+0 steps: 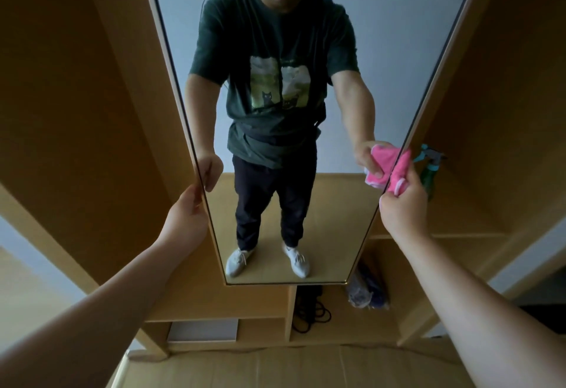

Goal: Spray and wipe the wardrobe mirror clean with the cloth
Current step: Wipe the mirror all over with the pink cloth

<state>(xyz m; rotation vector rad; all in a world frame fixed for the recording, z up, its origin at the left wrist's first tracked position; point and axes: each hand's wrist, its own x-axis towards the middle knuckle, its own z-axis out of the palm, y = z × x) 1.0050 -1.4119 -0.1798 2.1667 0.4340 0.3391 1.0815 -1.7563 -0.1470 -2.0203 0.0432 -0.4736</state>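
Two hands are up at the mirror [337, 219], one at each long edge. It is a tall, narrow pane set upright in the front of the wardrobe [92, 112]. Its long axis runs floor to ceiling, and it lies straight ahead of me, between my arms. My left hand [186, 213] grips the left edge, thumb on the front and fingers curled round behind it. My right hand [404, 213] is at the right edge at much the same height, pinching the pink cloth [401, 170] bunched between thumb and fingers. The cloth touches the rim of the glass, and its reflection shows just beside it. The cloth hand is therefore the nearer one to the work. I judge the coming move to be a sweep leftward across the pane and then along its length, with the left hand steadying the edge

The spray bottle [430, 170], green with a teal head, stands on the shelf [465, 213] in the open compartment to the right of the mirror. It is just behind my right hand and partly hidden by it, and neither hand holds it. I cannot tell from the glass whether any spray is on it

Below the mirror the low compartments hold things. A coil of black cable [312, 311] lies right of the upright divider. A grey and blue bundle [364, 292] sits near it further right, though I cannot tell whether they share one compartment. A pale flat box [202, 329] sits in the compartment at the left
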